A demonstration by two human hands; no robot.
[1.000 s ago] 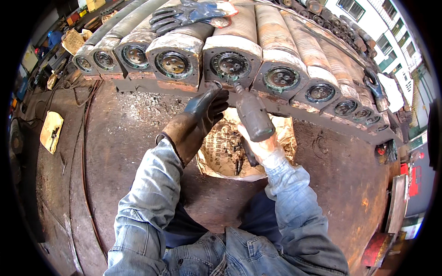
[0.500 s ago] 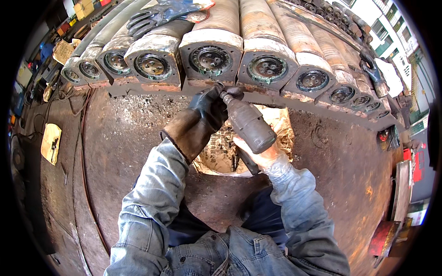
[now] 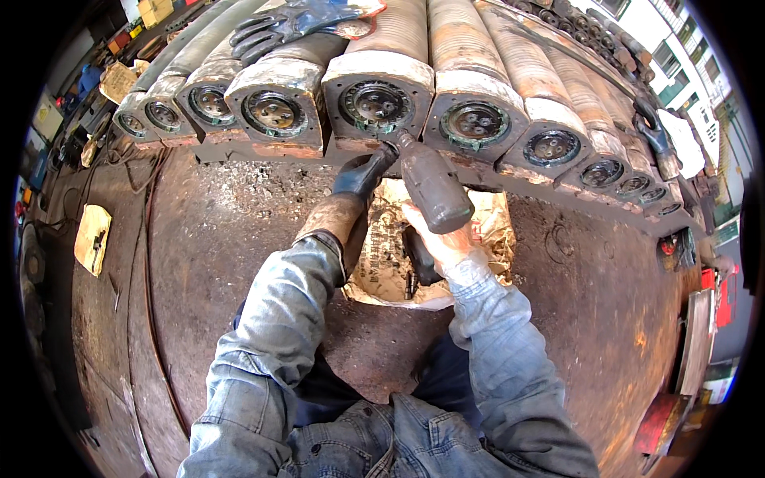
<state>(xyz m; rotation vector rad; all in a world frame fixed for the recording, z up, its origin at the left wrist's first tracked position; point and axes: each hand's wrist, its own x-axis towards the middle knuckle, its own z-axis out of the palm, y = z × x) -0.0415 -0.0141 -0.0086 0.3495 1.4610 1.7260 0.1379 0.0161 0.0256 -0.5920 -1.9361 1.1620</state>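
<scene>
The power tool (image 3: 433, 187) is a dark, grimy, stubby cylinder with a narrow nose, tilted up and left so its tip meets the lower edge of the round end cap (image 3: 376, 104) on a rusty ribbed cylinder (image 3: 402, 40). The right hand (image 3: 438, 243), in a pale glove, has its grip clamped on the tool's handle. The left hand (image 3: 360, 174), in a dark glove, is closed around the nose. Since the earlier frames, the tool has swung higher, toward the cap.
</scene>
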